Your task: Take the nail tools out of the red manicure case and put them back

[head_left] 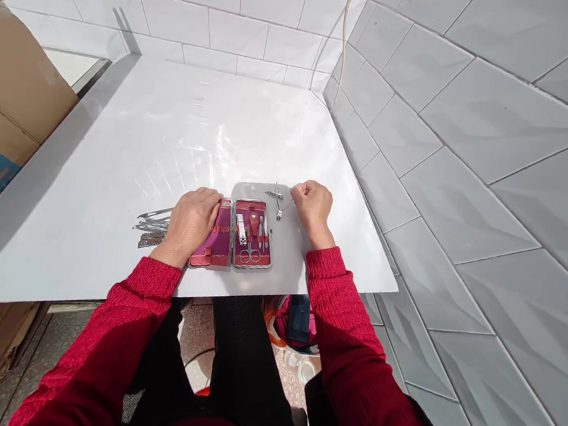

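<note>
A red manicure case point(216, 260) lies unfolded on the white table. My left hand point(191, 221) grips its left half, fingers curled over the far edge. Strapped in the right half are a nail clipper point(241, 229), small scissors point(250, 255), a red-handled tool point(253, 222) and slim metal tools point(263, 232). Right of the case, my right hand point(312, 206) is closed in a pinch on one handle of a small cuticle nipper point(279, 214), its handles spread. Another small metal piece point(274, 194) lies beside the nipper.
Several slim metal tools point(153, 217) and flat metal pieces point(151, 240) lie left of my left hand. A cardboard box point(14, 93) stands at the left edge. Tiled walls point(449, 162) border the table point(252, 123) at the back and right, with a cable point(344, 44) in the corner.
</note>
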`<state>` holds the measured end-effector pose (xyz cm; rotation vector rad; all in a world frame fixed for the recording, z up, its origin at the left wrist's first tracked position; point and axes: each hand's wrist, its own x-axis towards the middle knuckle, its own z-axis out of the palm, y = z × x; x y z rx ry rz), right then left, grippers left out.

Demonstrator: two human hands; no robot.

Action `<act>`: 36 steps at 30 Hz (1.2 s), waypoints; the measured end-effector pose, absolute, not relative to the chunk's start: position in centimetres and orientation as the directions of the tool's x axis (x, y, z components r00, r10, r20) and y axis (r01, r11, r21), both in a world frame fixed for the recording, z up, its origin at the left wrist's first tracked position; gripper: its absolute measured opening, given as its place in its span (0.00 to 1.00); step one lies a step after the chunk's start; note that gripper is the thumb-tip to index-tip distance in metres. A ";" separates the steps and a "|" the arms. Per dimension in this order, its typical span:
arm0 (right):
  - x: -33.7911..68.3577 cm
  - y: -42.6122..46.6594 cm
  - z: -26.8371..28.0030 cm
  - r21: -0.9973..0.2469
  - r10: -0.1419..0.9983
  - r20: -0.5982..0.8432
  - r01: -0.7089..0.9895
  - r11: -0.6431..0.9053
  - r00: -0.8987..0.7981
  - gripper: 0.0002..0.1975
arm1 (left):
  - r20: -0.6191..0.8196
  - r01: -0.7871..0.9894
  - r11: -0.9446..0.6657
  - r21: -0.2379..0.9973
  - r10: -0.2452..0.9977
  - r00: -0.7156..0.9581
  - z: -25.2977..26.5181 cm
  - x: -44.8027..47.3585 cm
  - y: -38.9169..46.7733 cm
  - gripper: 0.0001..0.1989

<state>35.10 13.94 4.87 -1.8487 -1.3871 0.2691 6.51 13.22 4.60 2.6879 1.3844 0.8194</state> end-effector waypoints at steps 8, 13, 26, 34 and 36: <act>33.5 13.2 4.9 -0.727 0.907 0.303 0.687 0.021 0.293 0.06 | 0.441 0.764 -0.603 0.229 0.764 0.471 4.5 6.6 13.3 0.16; 30.5 10.2 6.1 -0.752 0.971 0.237 0.632 0.189 -0.008 0.16 | 0.429 0.767 -0.599 0.232 0.770 0.472 4.3 6.6 13.3 0.16; 26.3 6.2 6.7 -0.439 0.988 0.032 0.886 0.149 -0.151 0.18 | 0.453 0.783 -0.582 0.219 0.771 0.447 3.6 6.4 13.5 0.14; 32.0 4.5 8.4 -0.651 0.995 0.036 0.758 -0.047 0.093 0.15 | 0.447 0.772 -0.591 0.235 0.771 0.454 3.9 6.4 13.4 0.15; 33.0 5.1 8.2 -0.556 0.969 0.076 0.817 -0.154 0.234 0.14 | 0.443 0.775 -0.589 0.230 0.772 0.455 4.1 6.4 13.3 0.15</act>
